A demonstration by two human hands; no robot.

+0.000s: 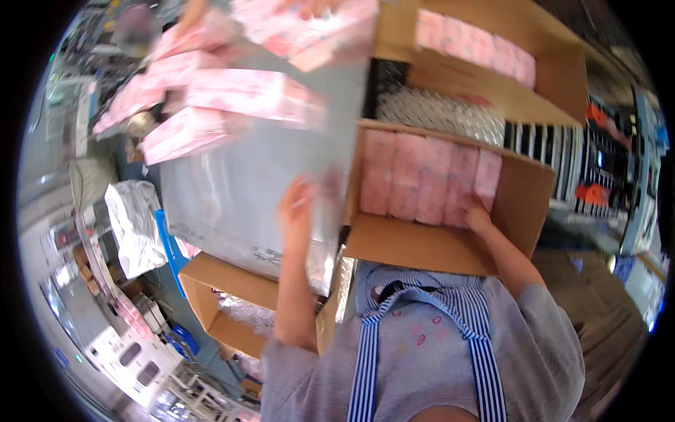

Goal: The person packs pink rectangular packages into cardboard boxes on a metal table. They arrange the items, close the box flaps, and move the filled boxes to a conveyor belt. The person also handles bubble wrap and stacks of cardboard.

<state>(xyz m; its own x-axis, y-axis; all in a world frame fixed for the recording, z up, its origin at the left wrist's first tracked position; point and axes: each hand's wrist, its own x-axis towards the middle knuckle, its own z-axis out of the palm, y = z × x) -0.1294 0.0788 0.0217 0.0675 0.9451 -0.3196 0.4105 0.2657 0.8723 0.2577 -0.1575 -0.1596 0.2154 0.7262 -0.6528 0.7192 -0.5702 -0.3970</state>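
Note:
My right hand (477, 214) reaches into an open cardboard box (422, 243) in front of me. Its fingers are closed at the near end of a pink pack (460, 184), one of several standing side by side in a row there; the fingertips are partly hidden. My left hand (297, 202) is raised over the grey metal tabletop (246, 183), left of the box. Motion smears its fingers, so I cannot tell whether they hold anything. Farther off on the table lie loose pink packs (242, 91), some overlapping, with a blurred edge.
Another person's hand (320, 7) is on pink packs at the far edge. A second cardboard box (485, 95) with a row of pink packs stands beyond mine, near a roller conveyor (548, 144). Below the table's left corner, a cardboard box (232, 285) holds clear plastic wrap.

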